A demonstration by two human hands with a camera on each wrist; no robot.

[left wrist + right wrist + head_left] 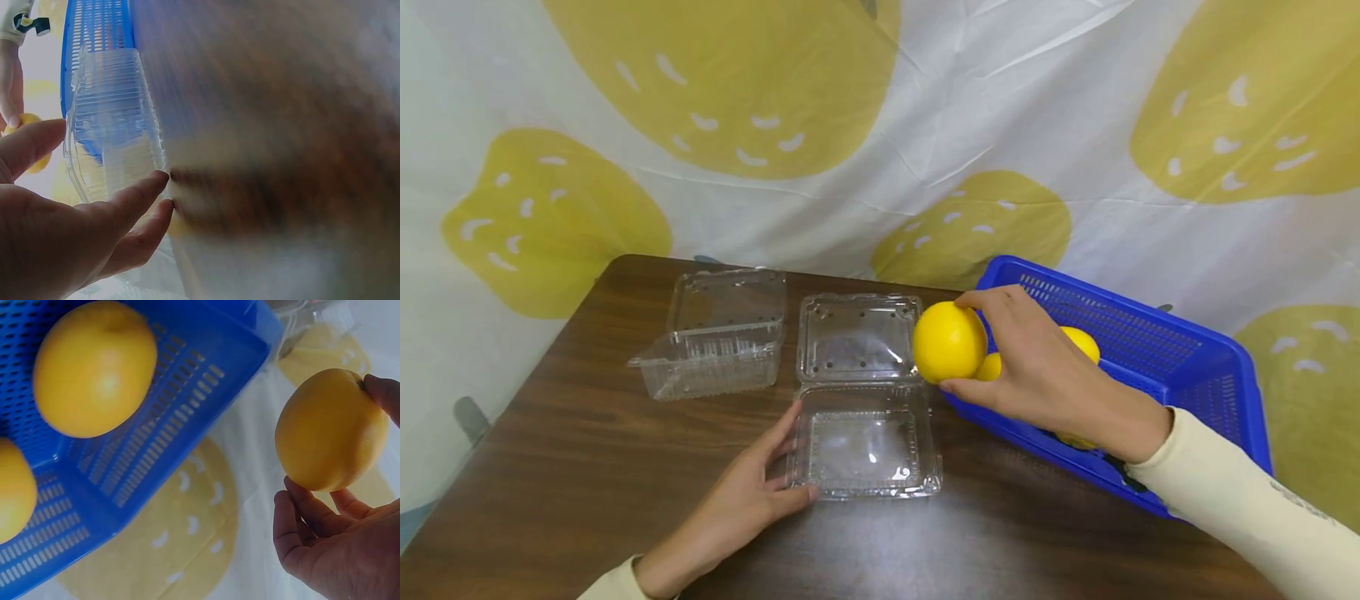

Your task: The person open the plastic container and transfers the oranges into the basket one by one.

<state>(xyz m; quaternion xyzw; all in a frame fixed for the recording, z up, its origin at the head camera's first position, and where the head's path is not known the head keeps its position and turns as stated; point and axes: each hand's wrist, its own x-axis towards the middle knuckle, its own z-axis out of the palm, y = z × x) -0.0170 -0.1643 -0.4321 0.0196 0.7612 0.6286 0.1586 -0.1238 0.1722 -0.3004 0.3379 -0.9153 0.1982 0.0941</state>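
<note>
Held between the thumb and fingers of my right hand (1045,371) is a round yellow fruit (950,342), raised by the near left rim of a blue basket (1213,354). In the right wrist view the fruit (331,430) shows a small dark spot near a fingertip. My left hand (741,487) lies along the left side of an opened clear plastic clamshell container (865,442), its fingers fairly straight. The left wrist view has thumb and fingertips at the container's wall (115,119). The clamshell's lid (859,337) is folded back flat, away from me.
A second clear clamshell (715,362) stands open at the left, its lid upright. More yellow fruits (94,369) lie inside the basket, partly hidden by the right hand in the head view. Behind the brown wooden table (580,467) hangs a fruit-patterned cloth (940,108).
</note>
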